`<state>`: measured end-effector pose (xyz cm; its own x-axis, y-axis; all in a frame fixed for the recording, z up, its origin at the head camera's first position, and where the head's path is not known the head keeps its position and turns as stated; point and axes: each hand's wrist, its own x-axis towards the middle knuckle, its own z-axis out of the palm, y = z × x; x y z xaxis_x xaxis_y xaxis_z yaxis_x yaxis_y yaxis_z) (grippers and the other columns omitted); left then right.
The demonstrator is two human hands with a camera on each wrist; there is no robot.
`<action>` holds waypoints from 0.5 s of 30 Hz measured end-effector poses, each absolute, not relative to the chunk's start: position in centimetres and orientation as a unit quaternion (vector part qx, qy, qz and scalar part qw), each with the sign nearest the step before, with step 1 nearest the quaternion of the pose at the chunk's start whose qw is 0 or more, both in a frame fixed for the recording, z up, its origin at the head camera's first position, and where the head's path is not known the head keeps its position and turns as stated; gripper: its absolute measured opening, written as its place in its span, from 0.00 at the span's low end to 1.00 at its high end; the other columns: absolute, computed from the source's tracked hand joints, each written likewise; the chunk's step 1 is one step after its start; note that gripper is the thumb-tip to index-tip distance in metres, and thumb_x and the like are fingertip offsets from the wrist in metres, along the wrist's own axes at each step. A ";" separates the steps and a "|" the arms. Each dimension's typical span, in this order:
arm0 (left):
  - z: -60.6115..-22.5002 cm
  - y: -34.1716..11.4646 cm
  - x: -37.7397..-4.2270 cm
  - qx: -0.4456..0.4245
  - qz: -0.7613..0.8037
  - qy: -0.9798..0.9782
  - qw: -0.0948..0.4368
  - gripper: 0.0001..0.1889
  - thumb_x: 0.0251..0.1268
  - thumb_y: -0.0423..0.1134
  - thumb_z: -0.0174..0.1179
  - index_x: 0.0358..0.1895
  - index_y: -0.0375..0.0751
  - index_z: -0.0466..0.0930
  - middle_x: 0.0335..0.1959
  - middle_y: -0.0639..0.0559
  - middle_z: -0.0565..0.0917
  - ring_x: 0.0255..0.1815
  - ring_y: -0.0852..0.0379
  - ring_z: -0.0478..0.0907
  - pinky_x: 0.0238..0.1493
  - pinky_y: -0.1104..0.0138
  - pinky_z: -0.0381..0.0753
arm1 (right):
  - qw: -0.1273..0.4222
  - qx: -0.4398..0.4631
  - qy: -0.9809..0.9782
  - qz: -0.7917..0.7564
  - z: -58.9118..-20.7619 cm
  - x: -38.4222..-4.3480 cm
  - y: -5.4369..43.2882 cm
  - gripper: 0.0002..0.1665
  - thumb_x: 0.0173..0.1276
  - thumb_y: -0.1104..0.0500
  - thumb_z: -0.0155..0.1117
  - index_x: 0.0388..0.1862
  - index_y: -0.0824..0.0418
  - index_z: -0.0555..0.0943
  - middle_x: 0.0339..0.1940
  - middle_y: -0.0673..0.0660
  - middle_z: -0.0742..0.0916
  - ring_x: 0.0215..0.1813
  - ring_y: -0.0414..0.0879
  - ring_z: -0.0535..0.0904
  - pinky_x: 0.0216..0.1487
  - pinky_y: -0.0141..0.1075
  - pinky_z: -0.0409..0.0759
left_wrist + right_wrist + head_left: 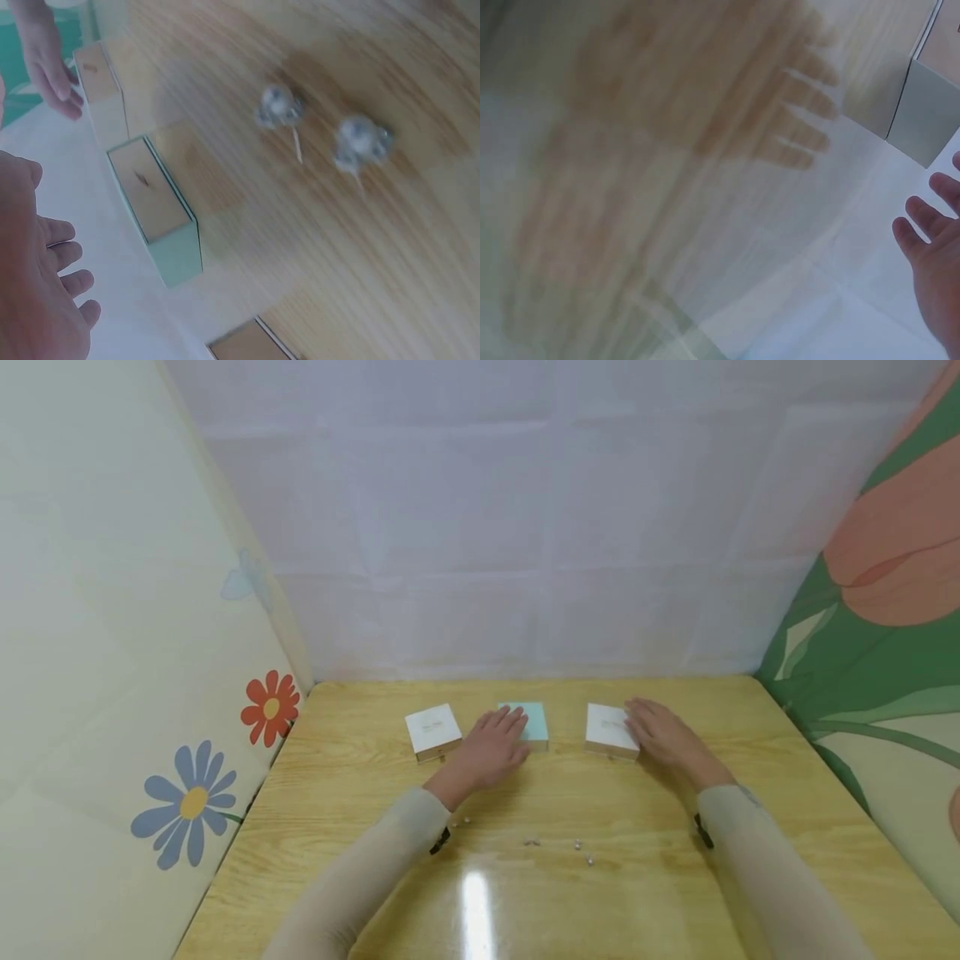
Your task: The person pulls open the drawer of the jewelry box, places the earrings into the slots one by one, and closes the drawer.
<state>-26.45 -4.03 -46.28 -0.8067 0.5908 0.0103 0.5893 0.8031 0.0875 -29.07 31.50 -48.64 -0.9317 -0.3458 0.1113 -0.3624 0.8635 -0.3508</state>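
My left hand (pixel 491 750), fingers extended, is over the near left part of a small teal box (pixel 534 722) and partly hides it. To the left of that hand lies a white box (pixel 433 729) with faint printing on its lid. At the right edge of a second white box (pixel 609 727) is my right hand (pixel 663 735), its fingers overlapping the lid's edge in the head view. The right wrist view shows these fingers (pixel 928 217) spread beside the grey-looking side of a box (pixel 928 109). Neither hand grips anything.
Several tiny shiny pieces lie on the wooden table (pixel 360 860) in front of the boxes. Close up, two are stud earrings (pixel 279 106) with a pearl-like bead and a pin. A white cloth (pixel 480 543) hangs behind; flowered cloths (pixel 90 693) flank both sides.
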 end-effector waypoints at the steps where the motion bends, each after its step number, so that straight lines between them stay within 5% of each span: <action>1: -46.4 -3.8 -26.4 0.314 0.039 0.949 0.009 0.33 0.85 0.55 0.35 0.82 0.42 0.50 0.84 0.49 0.50 0.84 0.48 0.46 0.83 0.54 0.44 | 0.021 0.184 -0.964 0.188 -48.6 -29.1 31.4 0.32 0.85 0.53 0.40 0.76 0.74 0.61 0.75 0.76 0.64 0.76 0.74 0.57 0.77 0.66 0.50; 15: -47.7 0.0 -26.2 0.348 -0.021 0.937 0.005 0.34 0.84 0.59 0.30 0.82 0.45 0.50 0.83 0.51 0.52 0.84 0.51 0.47 0.83 0.56 0.49 | 0.005 0.204 -0.964 0.172 -48.6 -29.7 31.0 0.32 0.84 0.54 0.42 0.76 0.74 0.61 0.75 0.77 0.65 0.76 0.73 0.58 0.78 0.64 0.51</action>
